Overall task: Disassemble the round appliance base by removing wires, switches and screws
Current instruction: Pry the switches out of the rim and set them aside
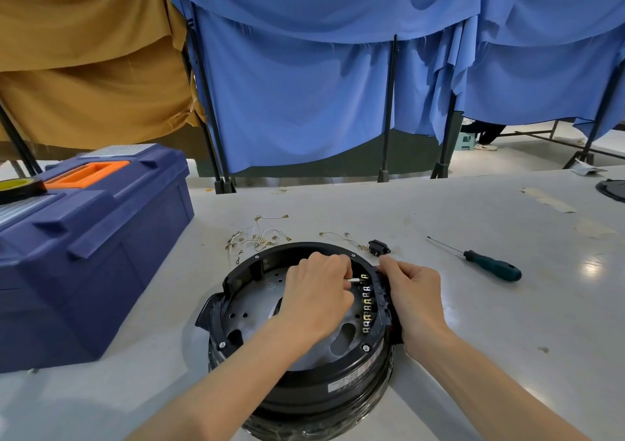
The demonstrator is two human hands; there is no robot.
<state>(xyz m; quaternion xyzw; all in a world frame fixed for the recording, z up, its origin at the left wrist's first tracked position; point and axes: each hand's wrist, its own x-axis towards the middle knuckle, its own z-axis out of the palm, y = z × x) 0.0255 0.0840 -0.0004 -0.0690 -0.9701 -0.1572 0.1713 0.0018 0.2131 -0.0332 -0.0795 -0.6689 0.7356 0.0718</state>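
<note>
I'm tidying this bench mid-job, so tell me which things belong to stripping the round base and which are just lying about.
In the job: round base, left hand gripping a metal tool, right hand gripping its rim, terminal row, loose wires, black socket, screwdriver.
Lying about: blue toolbox, tape roll, dark object far right.

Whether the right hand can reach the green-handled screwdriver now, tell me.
Probably yes: the green-handled screwdriver lies on open table beside the right hand, nothing between; that hand must first release the round appliance base.
</note>
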